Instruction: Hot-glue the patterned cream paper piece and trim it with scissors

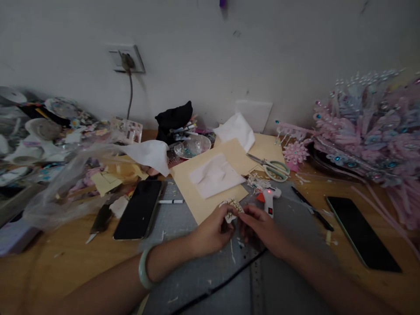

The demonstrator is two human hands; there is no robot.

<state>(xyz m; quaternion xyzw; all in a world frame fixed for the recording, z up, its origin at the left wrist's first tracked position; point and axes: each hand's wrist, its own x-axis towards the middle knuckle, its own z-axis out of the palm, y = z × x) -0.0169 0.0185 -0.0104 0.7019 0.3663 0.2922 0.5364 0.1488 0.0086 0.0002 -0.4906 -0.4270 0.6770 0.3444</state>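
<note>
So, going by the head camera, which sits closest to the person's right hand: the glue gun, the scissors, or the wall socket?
From the right hand:
1. Glue gun, just beyond the fingers on the grey mat.
2. Scissors, farther back on the tan sheet.
3. Wall socket, far off to the upper left on the wall.

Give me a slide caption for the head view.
Both hands, left and right, pinch a small paper cutout above a grey cutting mat.

Left hand (pixel 213 229), right hand (pixel 262 229) pinched together
</note>
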